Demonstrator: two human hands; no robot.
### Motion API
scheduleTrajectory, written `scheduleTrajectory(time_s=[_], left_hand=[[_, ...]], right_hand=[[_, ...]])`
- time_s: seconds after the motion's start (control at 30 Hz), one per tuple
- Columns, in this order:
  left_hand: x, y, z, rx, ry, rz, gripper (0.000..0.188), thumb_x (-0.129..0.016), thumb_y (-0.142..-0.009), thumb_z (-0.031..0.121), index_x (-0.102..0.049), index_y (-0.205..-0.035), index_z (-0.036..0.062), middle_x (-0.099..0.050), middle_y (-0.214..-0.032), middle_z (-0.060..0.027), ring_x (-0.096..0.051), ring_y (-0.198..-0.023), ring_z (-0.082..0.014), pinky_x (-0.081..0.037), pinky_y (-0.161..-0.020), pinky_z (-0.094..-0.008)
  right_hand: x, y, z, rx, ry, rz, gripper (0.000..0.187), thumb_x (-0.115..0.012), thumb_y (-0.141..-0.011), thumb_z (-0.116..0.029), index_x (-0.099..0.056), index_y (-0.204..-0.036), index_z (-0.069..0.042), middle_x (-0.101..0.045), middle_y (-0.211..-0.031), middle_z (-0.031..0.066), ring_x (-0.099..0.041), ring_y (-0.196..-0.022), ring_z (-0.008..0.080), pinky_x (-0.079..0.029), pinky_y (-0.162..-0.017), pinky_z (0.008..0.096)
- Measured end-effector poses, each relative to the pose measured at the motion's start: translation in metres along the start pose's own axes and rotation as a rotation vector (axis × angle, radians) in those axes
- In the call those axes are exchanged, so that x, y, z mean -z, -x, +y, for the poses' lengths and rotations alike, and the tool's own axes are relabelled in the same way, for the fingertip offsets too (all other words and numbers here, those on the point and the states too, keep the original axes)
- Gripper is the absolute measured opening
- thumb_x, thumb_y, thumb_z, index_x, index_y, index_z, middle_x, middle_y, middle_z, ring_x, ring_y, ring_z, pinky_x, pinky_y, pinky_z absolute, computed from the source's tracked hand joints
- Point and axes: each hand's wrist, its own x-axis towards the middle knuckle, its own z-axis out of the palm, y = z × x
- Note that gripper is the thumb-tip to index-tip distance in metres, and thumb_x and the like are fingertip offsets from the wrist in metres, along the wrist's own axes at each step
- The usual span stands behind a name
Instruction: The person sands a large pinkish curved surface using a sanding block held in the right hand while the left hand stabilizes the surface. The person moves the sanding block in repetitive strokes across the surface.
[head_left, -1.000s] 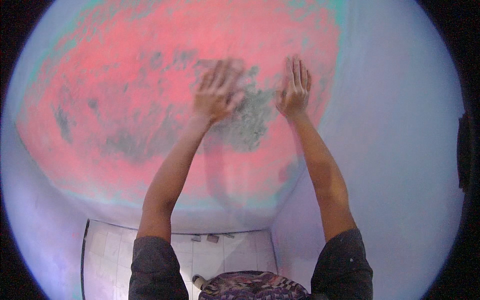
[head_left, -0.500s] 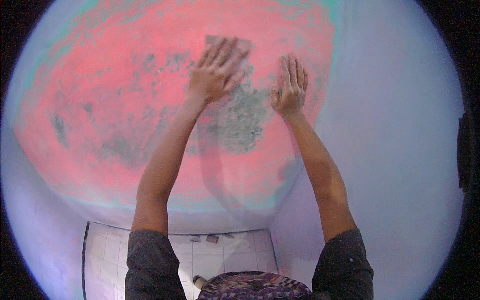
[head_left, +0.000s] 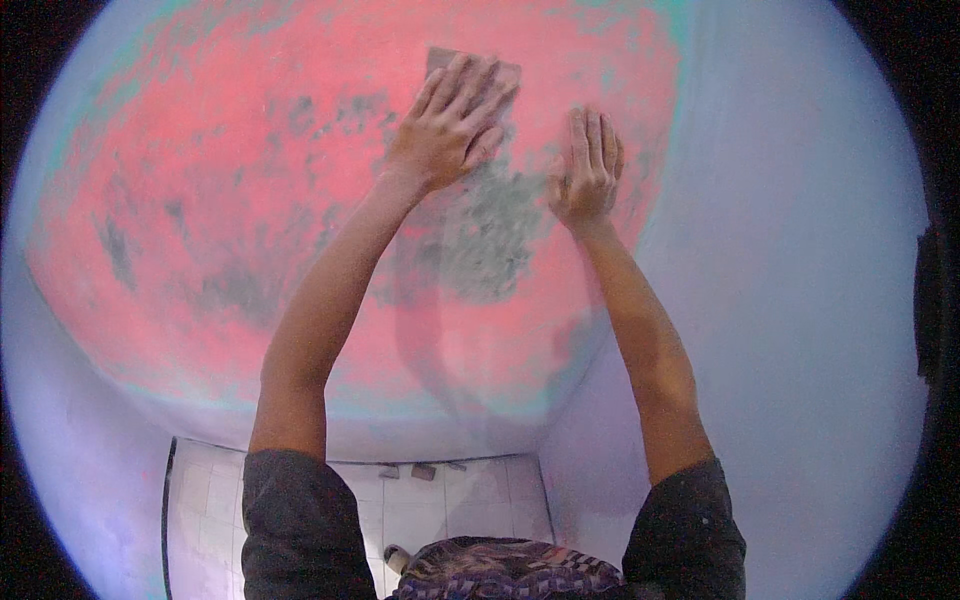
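My left hand [head_left: 445, 135] lies over a flat, rectangular grey-brown piece of sandpaper [head_left: 438, 60], pressing it to the wall [head_left: 330, 235]. Its corners and upper edge stick out past my fingers. The wall surface is pink with rough grey patches and a greenish-blue border. To the right, my right hand [head_left: 588, 175] rests flat on the pink area, fingers pointing up and holding nothing. A large grey patch lies below and between the two hands. Both arms are raised and stretched out, the left one bent slightly.
A pale bluish side wall [head_left: 790, 270] meets the pink wall at a corner on the right. Below is a white tiled floor [head_left: 470, 500]. Near the wall's foot lie a small brownish block [head_left: 424, 471] and a few small scraps. Patterned cloth [head_left: 510, 570] covers my lap or front.
My left hand and the sandpaper have slid up and to the right across the wall. The view has shifted slightly; my right hand stays at nearly the same spot.
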Motion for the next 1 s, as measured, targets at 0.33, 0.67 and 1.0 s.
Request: scheduleTrajectory(time_s=[0.33, 0.67, 1.0], left_hand=[[0.015, 0.006, -0.066, 0.855, -0.408, 0.248, 0.065, -0.048, -0.102, 0.043, -0.038, -0.157, 0.0095, -0.038, -0.161, -0.0181, -0.029, -0.152, -0.0373, -0.017, -0.126, -0.0494], [0.011, 0.022, -0.054, 0.435, -0.114, 0.236, 0.065, -0.053, -0.101, 0.044, -0.040, -0.156, 0.0119, -0.037, -0.162, -0.0184, -0.030, -0.152, -0.0350, -0.017, -0.126, -0.0509], [0.023, 0.054, -0.039, 0.183, -0.050, -0.045, 0.066, -0.051, -0.102, 0.042, -0.034, -0.160, 0.0162, -0.029, -0.167, -0.0142, -0.023, -0.155, -0.0348, -0.014, -0.126, -0.0508]], right_hand=[[0.010, -0.001, -0.010, 0.010, 0.025, 0.011, 0.060, -0.050, -0.095, -0.023, -0.046, -0.152, -0.005, -0.045, -0.156, 0.0186, -0.038, -0.146, 0.0394, -0.026, -0.120, 0.0544], [0.004, 0.003, 0.003, -0.003, -0.005, 0.008, 0.061, -0.049, -0.095, -0.026, -0.045, -0.153, -0.008, -0.043, -0.159, 0.0164, -0.037, -0.148, 0.0381, -0.024, -0.122, 0.0542], [0.003, 0.000, -0.002, 0.023, 0.011, 0.016, 0.061, -0.048, -0.095, -0.027, -0.046, -0.152, -0.006, -0.045, -0.157, 0.0181, -0.039, -0.147, 0.0387, -0.025, -0.120, 0.0546]])
